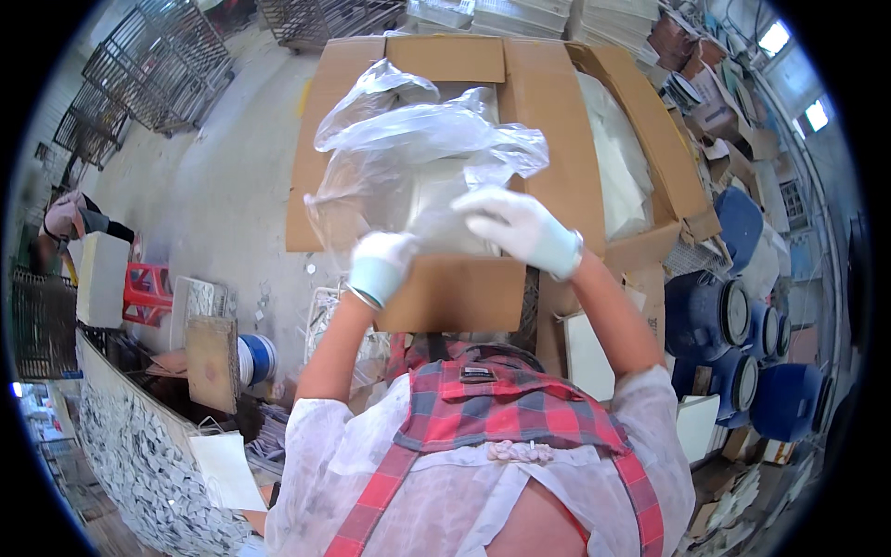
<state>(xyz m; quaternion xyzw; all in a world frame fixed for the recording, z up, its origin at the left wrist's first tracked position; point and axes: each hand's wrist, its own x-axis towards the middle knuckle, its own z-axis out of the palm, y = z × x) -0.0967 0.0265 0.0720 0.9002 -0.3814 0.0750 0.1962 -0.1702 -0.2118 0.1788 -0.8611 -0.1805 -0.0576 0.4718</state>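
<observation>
Translucent plastic, in the head view, forms a crumpled bag liner (399,139) that billows from the mouth of an open cardboard carton (452,293) directly in front of the wearer. Its bulk lies toward the far side, probably because the film is loose and light enough to stand up in folds. Pale contents show hazily beneath it; their kind cannot be made out.

The left hand (382,265), in a white knit glove, sits low at the carton's near left corner, fingers curled toward the film; blur hides whether they are clamped on it. The right hand (522,227), gloved alike, reaches in from the right, thumb and fingers seemingly parted over the liner; whether any film is pinched between them, I cannot tell. Placed on opposite sides, the hands seem suited to managing a wide, slack sheet.

The carton's flaps are folded outward, presumably keeping its mouth unobstructed. Just right stands a second open carton (682,176) with white, film-like material (613,158) inside. Blue plastic drums (691,316) lie farther right.
</observation>
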